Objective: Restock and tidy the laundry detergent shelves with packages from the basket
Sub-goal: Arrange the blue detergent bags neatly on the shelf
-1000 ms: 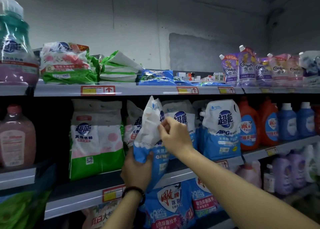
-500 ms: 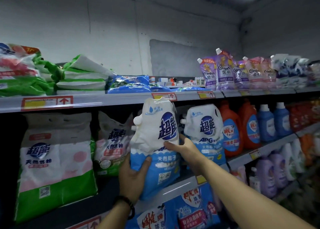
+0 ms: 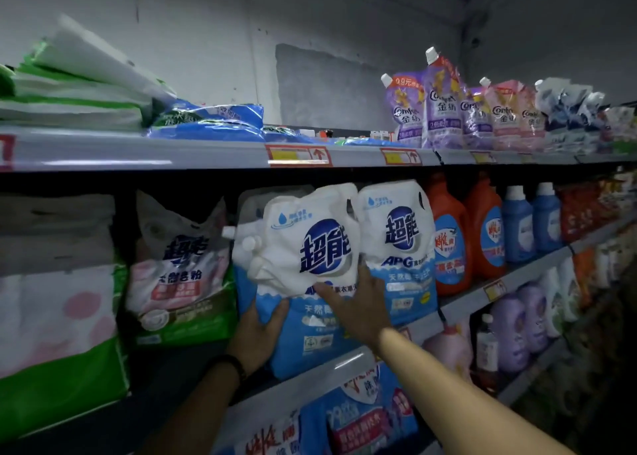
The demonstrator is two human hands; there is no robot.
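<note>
A white-and-blue spouted detergent pouch (image 3: pixel 306 258) stands upright on the middle shelf (image 3: pixel 348 358), facing front. My left hand (image 3: pixel 256 334) grips its lower left side, a dark band on the wrist. My right hand (image 3: pixel 358 306) lies flat with spread fingers on its lower right front. A matching pouch (image 3: pixel 396 247) stands right beside it, touching. No basket is in view.
Green-and-pink powder bags (image 3: pixel 182 272) and a large one (image 3: pixel 58 303) stand to the left. Orange jugs (image 3: pixel 465 234) and blue bottles (image 3: pixel 531 223) line the right. The top shelf (image 3: pixel 206 151) holds flat bags and purple pouches (image 3: pixel 441 106). More pouches (image 3: pixel 358 420) fill the shelf below.
The pouch went from tilted and edge-on to upright, facing front and set back on the shelf beside its twin. My right hand slid from its top to its lower front.
</note>
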